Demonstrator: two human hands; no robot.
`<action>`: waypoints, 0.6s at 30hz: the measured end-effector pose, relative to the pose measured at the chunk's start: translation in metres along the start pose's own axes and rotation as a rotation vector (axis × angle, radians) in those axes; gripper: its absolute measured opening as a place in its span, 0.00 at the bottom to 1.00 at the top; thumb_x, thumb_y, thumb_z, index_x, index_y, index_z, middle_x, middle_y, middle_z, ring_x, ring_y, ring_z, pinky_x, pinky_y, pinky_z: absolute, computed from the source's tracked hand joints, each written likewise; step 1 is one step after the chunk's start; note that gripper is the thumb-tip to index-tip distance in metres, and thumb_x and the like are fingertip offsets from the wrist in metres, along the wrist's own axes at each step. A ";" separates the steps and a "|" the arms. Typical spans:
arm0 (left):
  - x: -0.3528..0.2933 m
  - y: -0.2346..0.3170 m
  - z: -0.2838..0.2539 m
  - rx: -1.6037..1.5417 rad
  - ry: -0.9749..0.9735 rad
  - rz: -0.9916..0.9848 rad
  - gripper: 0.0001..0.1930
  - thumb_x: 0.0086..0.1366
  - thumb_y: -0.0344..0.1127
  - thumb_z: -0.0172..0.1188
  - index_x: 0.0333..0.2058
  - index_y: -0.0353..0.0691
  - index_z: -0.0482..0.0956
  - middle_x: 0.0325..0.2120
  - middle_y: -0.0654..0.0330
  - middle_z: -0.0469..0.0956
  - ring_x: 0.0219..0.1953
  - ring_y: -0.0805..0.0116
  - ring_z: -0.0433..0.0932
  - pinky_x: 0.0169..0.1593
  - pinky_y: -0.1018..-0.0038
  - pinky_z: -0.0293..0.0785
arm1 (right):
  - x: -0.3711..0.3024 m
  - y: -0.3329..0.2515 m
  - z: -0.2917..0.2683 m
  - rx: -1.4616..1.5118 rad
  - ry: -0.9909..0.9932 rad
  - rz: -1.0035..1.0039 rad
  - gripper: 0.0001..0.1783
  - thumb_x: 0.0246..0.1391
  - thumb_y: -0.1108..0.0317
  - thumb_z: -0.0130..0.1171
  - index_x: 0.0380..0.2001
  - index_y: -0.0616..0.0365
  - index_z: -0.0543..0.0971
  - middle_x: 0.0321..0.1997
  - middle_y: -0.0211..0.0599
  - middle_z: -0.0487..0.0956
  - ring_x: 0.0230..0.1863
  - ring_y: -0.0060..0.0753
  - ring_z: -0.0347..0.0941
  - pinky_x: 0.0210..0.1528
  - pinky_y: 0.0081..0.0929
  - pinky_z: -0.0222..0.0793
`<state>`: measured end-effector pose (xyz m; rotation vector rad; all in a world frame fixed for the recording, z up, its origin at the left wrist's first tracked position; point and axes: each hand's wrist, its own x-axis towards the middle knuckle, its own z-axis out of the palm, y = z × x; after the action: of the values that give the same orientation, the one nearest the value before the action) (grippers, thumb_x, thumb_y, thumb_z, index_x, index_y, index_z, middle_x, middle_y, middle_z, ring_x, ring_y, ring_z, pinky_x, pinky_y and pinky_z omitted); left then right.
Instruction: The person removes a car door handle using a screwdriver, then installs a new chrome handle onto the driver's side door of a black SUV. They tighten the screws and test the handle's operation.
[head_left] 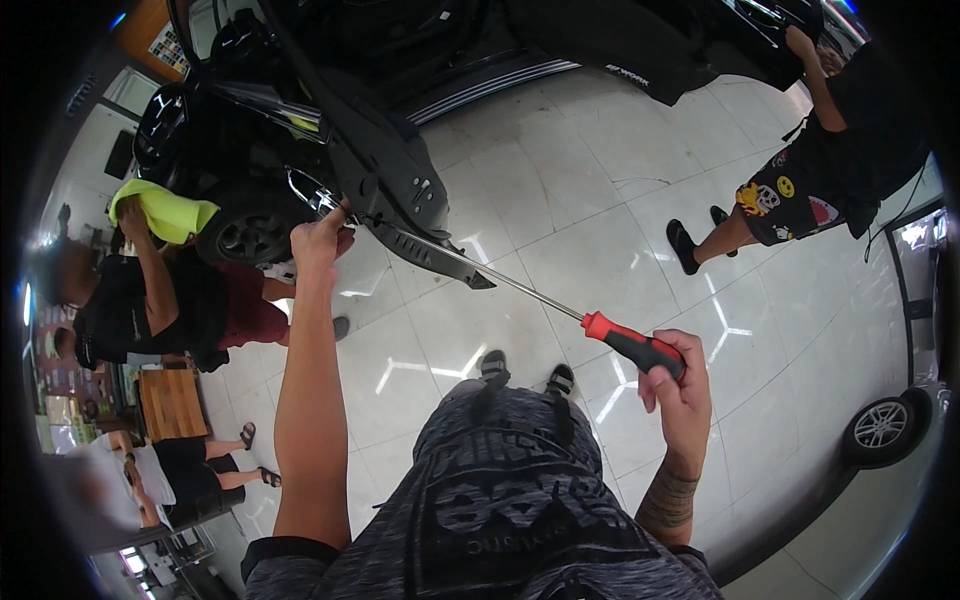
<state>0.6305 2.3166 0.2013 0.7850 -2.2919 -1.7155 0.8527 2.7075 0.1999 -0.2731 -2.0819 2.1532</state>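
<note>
My right hand [679,398] is wrapped round the red and black handle of a long screwdriver [630,343]. Its thin metal shaft runs up and left to the edge of an open black car door [385,150]. Where the shaft meets the door edge, my left hand [322,240] is closed, fingers curled close to the tip. Just above that hand, a chrome door handle [312,192] sits on the door's outer side. The screwdriver's tip, and whatever my left fingers pinch, are hidden.
At left, a person holds a yellow-green cloth [165,210] near the car's front wheel [250,235]. Another person [850,150] at upper right touches another dark door. A person in white [150,470] is at lower left. A silver car [900,480] stands at right.
</note>
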 end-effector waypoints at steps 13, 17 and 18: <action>-0.005 0.007 -0.002 0.022 -0.003 -0.005 0.15 0.49 0.38 0.67 0.24 0.28 0.77 0.20 0.58 0.76 0.20 0.71 0.76 0.25 0.79 0.75 | 0.010 -0.016 -0.005 0.007 -0.033 0.188 0.15 0.54 0.72 0.49 0.45 0.64 0.65 0.29 0.36 0.73 0.22 0.18 0.65 0.30 0.17 0.66; -0.003 0.010 0.001 0.038 -0.013 -0.008 0.16 0.49 0.39 0.67 0.24 0.30 0.77 0.21 0.59 0.76 0.21 0.71 0.77 0.26 0.79 0.75 | 0.014 0.000 0.003 -0.014 0.006 -0.162 0.14 0.55 0.71 0.49 0.44 0.65 0.66 0.29 0.37 0.74 0.22 0.18 0.67 0.27 0.17 0.64; -0.002 0.010 0.002 0.038 -0.013 -0.007 0.15 0.49 0.39 0.67 0.24 0.30 0.77 0.21 0.59 0.76 0.22 0.71 0.77 0.27 0.79 0.75 | 0.012 0.001 0.011 0.110 0.059 -0.141 0.13 0.56 0.70 0.48 0.43 0.65 0.67 0.27 0.37 0.74 0.20 0.17 0.66 0.26 0.17 0.63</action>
<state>0.6282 2.3215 0.2107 0.7927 -2.3399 -1.6893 0.8390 2.6995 0.1991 -0.1704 -1.8836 2.1403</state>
